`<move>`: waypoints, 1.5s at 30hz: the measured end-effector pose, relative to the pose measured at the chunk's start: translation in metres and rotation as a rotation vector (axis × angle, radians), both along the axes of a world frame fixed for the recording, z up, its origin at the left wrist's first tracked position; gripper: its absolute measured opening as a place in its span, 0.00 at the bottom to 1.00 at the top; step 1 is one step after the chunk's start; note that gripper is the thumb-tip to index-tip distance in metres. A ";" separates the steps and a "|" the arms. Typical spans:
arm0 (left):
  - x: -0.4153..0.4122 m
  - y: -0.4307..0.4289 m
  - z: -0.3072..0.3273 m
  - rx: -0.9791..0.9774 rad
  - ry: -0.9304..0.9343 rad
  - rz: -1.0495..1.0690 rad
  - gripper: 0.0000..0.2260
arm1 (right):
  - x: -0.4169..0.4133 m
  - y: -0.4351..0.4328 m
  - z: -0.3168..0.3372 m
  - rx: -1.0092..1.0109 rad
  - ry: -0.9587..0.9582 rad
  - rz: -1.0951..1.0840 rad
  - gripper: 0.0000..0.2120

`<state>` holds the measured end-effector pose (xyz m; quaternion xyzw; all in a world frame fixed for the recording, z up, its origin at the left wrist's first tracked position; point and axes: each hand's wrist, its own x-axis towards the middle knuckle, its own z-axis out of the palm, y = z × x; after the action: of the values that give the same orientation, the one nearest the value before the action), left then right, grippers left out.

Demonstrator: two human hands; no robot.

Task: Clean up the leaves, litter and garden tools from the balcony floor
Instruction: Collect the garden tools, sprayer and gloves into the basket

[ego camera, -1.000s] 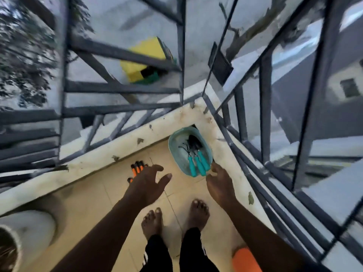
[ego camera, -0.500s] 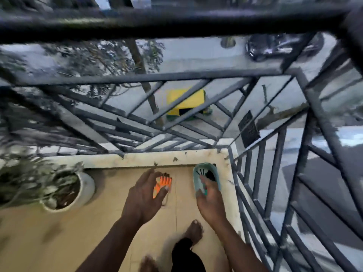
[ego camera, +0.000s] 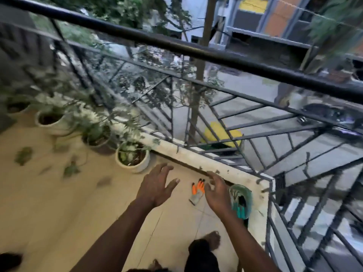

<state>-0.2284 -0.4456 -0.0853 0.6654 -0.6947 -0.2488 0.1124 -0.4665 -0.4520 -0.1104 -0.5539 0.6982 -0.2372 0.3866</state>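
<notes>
We see the balcony floor (ego camera: 49, 203), with leaves (ego camera: 23, 155) scattered far left. The teal basin (ego camera: 247, 190) of tools (ego camera: 240, 212) sits in the corner, partly behind the right hand (ego camera: 217, 195). Left hand (ego camera: 157, 183) and right hand are both empty, fingers spread. The orange-grey glove (ego camera: 197, 191) lies between them, held by neither.

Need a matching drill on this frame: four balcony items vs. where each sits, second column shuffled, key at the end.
1. orange-fingered grey glove
2. teal plastic basin
3. nearest white round plant pot
4. fallen green leaves

A. in the balcony corner, holding teal-handled tools
B. scattered on the tiled floor, far left
C. lying between left hand and right hand
D. beside the ledge, beyond the left hand

Pairs: 1-C, 2-A, 3-D, 4-B
</notes>
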 end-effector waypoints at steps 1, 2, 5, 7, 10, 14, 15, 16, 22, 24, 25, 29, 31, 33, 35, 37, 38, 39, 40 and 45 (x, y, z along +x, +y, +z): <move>0.015 0.013 0.002 -0.007 0.008 0.029 0.34 | 0.015 0.005 0.004 0.007 -0.004 0.023 0.20; 0.035 0.031 0.005 -0.018 0.017 0.075 0.34 | 0.035 0.012 0.009 0.003 -0.009 0.063 0.20; 0.084 0.077 0.005 -0.025 0.026 0.210 0.33 | 0.085 0.026 0.016 -0.018 -0.026 0.192 0.18; 0.112 0.104 0.002 -0.024 0.011 0.280 0.31 | 0.114 0.034 0.019 -0.027 -0.027 0.286 0.17; 0.148 0.140 -0.006 0.008 0.033 0.397 0.30 | 0.153 0.045 0.019 -0.026 0.002 0.431 0.18; 0.176 0.187 -0.013 -0.007 0.122 0.625 0.32 | 0.197 0.061 0.011 0.026 0.053 0.632 0.18; 0.178 0.198 -0.014 -0.006 0.134 0.673 0.30 | 0.206 0.064 0.008 0.039 0.065 0.673 0.18; 0.180 0.208 -0.016 0.002 0.138 0.713 0.29 | 0.213 0.067 0.005 0.049 0.073 0.714 0.18; 0.194 0.274 -0.033 0.190 0.075 0.915 0.27 | 0.280 0.084 -0.013 0.097 0.101 0.976 0.18; 0.201 0.289 -0.030 0.270 0.036 0.976 0.27 | 0.304 0.086 -0.017 0.107 0.113 1.095 0.19; 0.204 0.297 -0.029 0.316 0.012 0.990 0.28 | 0.315 0.088 -0.020 0.111 0.116 1.146 0.19; 0.223 0.333 -0.032 0.423 -0.003 1.104 0.30 | 0.357 0.100 -0.025 0.118 0.104 1.316 0.20; 0.230 0.349 -0.034 0.393 0.027 1.212 0.30 | 0.372 0.107 -0.028 0.123 0.112 1.387 0.20; 0.237 0.367 -0.034 0.350 0.075 1.321 0.30 | 0.391 0.116 -0.029 0.134 0.131 1.444 0.20; 0.248 0.384 -0.037 0.321 0.110 1.406 0.29 | 0.410 0.127 -0.030 0.142 0.137 1.488 0.20; 0.262 0.401 -0.042 0.324 0.136 1.470 0.28 | 0.431 0.138 -0.033 0.142 0.143 1.524 0.20; 0.269 0.407 -0.045 0.320 0.154 1.504 0.28 | 0.440 0.143 -0.035 0.146 0.154 1.541 0.20; 0.279 0.414 -0.048 0.311 0.180 1.542 0.28 | 0.453 0.151 -0.043 0.150 0.164 1.553 0.20; 0.288 0.420 -0.052 0.303 0.200 1.570 0.27 | 0.463 0.157 -0.048 0.170 0.185 1.562 0.20; 0.354 0.455 -0.103 0.345 0.309 1.631 0.27 | 0.532 0.204 -0.105 0.246 0.273 1.569 0.20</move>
<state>0.1253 0.0097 -0.1880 0.9246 0.0736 -0.2803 0.2473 0.0656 -0.2478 -0.2154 -0.8603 0.1680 0.2519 0.4101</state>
